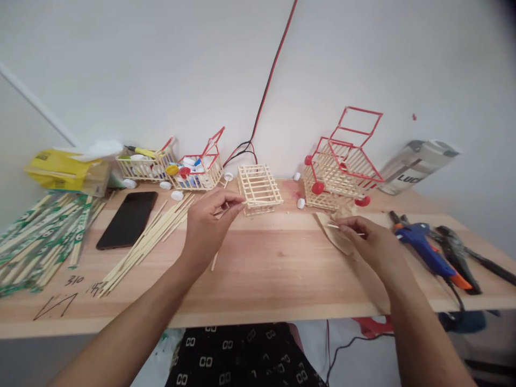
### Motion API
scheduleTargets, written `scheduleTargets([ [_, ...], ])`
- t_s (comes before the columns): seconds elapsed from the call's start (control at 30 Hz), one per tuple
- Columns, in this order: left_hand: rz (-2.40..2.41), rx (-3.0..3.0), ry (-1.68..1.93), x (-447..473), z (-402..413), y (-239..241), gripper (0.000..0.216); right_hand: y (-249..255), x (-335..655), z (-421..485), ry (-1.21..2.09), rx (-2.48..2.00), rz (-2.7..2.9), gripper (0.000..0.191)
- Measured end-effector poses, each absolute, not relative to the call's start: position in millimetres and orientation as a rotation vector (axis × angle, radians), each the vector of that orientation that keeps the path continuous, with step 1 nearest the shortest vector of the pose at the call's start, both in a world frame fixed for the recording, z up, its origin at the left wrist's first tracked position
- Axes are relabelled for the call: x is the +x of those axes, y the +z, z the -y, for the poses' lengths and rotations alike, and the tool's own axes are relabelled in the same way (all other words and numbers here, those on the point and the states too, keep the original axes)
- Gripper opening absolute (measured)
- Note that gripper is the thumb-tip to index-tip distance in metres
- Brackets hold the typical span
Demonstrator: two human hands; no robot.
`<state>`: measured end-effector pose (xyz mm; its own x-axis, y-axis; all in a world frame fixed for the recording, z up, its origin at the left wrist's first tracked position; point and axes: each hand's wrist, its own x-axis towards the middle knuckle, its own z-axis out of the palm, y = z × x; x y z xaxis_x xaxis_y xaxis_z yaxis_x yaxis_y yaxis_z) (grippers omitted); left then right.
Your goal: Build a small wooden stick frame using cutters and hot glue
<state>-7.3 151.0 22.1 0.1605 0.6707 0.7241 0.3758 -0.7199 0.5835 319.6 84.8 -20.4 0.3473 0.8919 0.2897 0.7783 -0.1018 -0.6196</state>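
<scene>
My right hand (368, 236) pinches a short wooden stick (332, 226) above a piece of brown paper (334, 236). With fingertips closed, my left hand (213, 217) grips a thin wooden stick (220, 213), mostly hidden by the fingers. Those fingertips are beside the near left corner of a small slatted stick basket (260, 185); whether they touch it I cannot tell. Below that hand, another stick (214, 262) lies on the table. A bundle of loose sticks (149, 242) lies to its left.
Behind, a model shopping cart with red trim (342, 161) stands right, two filled carts (197, 174) left. A blue glue gun (427, 250) and black pliers (457, 255) lie right. A phone (128, 220) and wrapped sticks (44, 236) lie left on the wooden table (282, 274).
</scene>
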Motion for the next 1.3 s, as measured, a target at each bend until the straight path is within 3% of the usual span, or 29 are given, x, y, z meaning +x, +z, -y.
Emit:
scheduleTargets([
  [0.2,-0.975,2.192,1.536,-4.9,-150.9,19.7,0.006,-32.2,320.8,-77.5,0.208,-1.921,1.561,0.023],
  [0.33,-0.929,2.188,1.503,-3.5,-150.1,16.7,0.005,-32.6,325.3,-78.2,-0.012,-1.813,1.703,0.025],
  [0.43,-0.909,2.175,1.479,-3.2,-148.8,14.9,0.008,-15.3,308.8,-79.3,-0.151,-1.746,1.719,0.028],
  [0.7,-0.937,2.171,1.484,-3.9,-149.2,10.4,0.009,29.4,205.0,-106.6,-0.134,-1.321,1.913,0.016],
  [1.3,-0.977,2.319,1.455,-2.6,-153.0,3.4,0.017,5.5,179.7,-132.4,-0.162,-1.243,2.075,0.016],
])
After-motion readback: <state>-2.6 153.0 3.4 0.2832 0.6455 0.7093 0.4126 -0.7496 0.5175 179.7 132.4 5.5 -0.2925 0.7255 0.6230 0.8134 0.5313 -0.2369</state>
